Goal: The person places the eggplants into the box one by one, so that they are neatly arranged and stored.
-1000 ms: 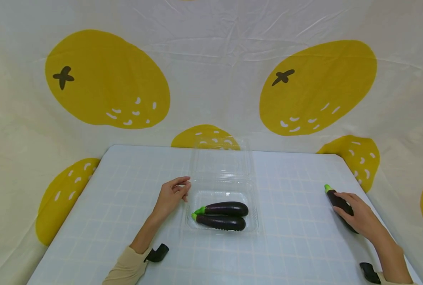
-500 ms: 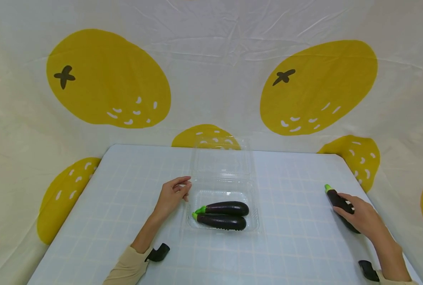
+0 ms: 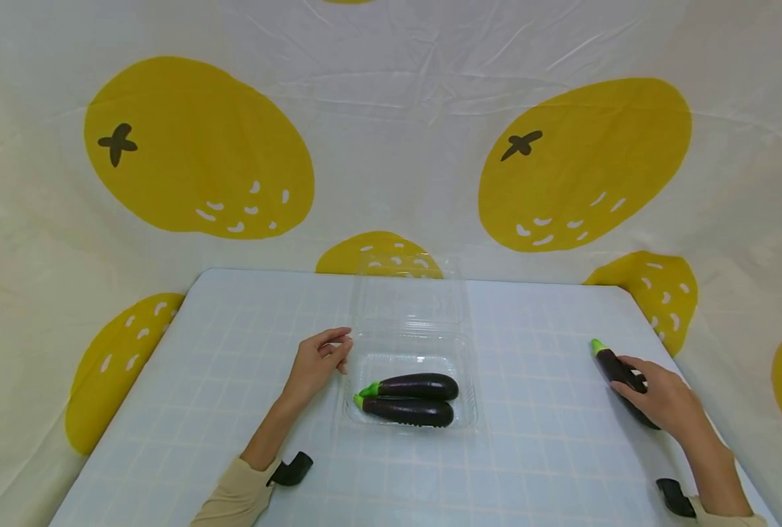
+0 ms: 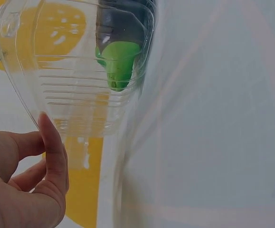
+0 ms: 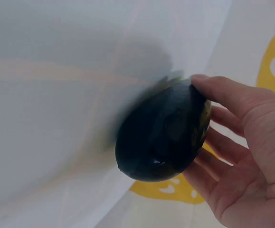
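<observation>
Glossy dark-purple eggplant (image 3: pixel 611 366) gripped in your right fingers (image 5: pixel 226 93), clear plastic clamshell box (image 3: pixel 397 361) against your left fingers (image 4: pixel 54 156), pinch unclear

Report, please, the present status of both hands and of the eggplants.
Right hand grips one eggplant, right of the container. Left hand at container's left edge. Two more eggplants inside. Open lid folded back, not in the way.

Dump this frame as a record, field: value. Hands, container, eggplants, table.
left hand: at left edge of container
right hand: grips single eggplant
single eggplant: green end facing away from person; table contact unclear
lid: clear, open, at container's far side
contents: two eggplants, side by side, green ends left
table: pale, grid pattern
</observation>
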